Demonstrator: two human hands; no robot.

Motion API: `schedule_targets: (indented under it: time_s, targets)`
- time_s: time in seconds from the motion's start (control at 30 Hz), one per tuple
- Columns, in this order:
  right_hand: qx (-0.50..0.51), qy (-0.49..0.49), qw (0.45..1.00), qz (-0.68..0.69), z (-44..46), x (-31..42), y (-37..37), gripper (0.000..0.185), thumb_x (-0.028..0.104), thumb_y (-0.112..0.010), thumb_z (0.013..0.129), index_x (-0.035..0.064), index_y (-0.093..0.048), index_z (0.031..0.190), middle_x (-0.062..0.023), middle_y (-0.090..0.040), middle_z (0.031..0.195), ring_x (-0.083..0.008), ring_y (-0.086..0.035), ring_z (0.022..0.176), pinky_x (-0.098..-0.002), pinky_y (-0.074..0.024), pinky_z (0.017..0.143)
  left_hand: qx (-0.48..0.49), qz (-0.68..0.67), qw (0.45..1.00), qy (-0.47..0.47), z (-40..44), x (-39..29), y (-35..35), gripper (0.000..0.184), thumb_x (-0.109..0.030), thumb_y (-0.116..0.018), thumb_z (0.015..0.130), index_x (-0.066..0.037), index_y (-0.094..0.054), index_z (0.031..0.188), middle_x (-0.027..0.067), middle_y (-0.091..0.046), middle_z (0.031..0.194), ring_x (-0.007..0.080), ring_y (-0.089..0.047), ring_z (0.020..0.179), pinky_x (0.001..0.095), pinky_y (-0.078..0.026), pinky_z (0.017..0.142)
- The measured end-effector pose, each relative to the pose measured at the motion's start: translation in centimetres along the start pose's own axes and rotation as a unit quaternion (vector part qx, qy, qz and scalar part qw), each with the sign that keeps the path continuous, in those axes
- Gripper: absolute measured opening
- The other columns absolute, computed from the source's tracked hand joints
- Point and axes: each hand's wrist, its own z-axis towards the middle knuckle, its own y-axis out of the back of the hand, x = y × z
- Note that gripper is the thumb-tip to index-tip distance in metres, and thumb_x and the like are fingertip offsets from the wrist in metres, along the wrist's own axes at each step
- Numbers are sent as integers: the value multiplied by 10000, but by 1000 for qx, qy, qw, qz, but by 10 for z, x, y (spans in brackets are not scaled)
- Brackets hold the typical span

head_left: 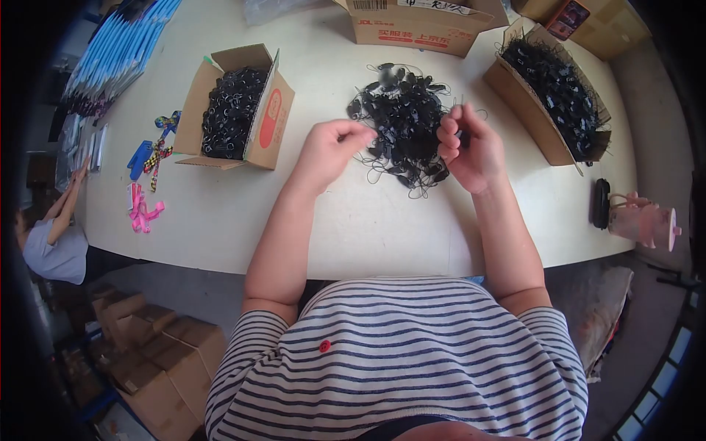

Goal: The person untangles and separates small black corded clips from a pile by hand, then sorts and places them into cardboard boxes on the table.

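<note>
A loose heap of small black plastic pieces with thin cord loops (pixel 403 121) lies on the white table between my hands. My left hand (pixel 329 153) is at the heap's left edge, thumb and forefinger pinched together; whatever is between them is too small to make out. On the heap's right side my right hand (pixel 474 151) has its fingers curled around a small black piece (pixel 463 138), partly hidden by the fingers. Thin loops stick out near its fingertips. An open carton (pixel 271 121) to the left holds black pieces with metal rings. Another carton (pixel 526 110) at right holds more looped black pieces.
A large cardboard box (pixel 412 33) stands at the back. Patterned straps (pixel 158 154), a blue item (pixel 138 159) and a pink strap (pixel 145 213) lie at left, below blue packets (pixel 121 51). A pink cup (pixel 643 224) and black case (pixel 601 203) sit right. Another person (pixel 55 246) is far left.
</note>
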Motion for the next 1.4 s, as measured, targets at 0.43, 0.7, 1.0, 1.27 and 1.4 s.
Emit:
schedule_targets:
  time_s: [0.43,0.7,1.0,1.27,1.4]
  targets:
    - [-10,-19,983,-180,-4,-6,-13,148,174,-496,897,41,-552,861,24,-455,593,-41,-314,455,-180,-236,402,-43,276,949,-143,-10,-3,-27,141,-26,-668,728,-6,-576,833,43,-492,681,118,-455,601,251,-390,562]
    - [14,-179,949,-259,-8,-22,-17,236,253,-575,866,53,-604,745,14,-512,595,-38,-316,433,-188,-216,391,-22,75,934,-350,-14,-5,-34,142,44,-642,726,-33,-573,823,-14,-416,666,63,-364,589,208,-328,529]
    - [21,-57,970,-234,-12,-23,-22,54,65,-676,767,45,-636,797,25,-519,640,-42,-366,500,-185,-294,453,-34,-137,960,-243,-16,-2,-50,220,20,-554,794,-4,-500,1006,-34,-391,659,39,-336,563,165,-285,496]
    - [25,165,881,-444,-9,-29,-17,115,54,-708,730,-9,-665,817,19,-540,745,-50,-438,632,-200,-378,558,56,-175,973,-137,-16,1,-47,152,-184,-501,909,-36,-525,934,-55,-430,649,8,-345,555,165,-270,481]
    - [0,126,896,-426,-10,-29,-19,139,45,-711,725,-3,-667,847,27,-520,716,-49,-430,611,-192,-385,570,80,-219,967,-103,-12,8,-44,150,-182,-483,916,-40,-526,900,-61,-401,611,11,-322,515,170,-254,455]
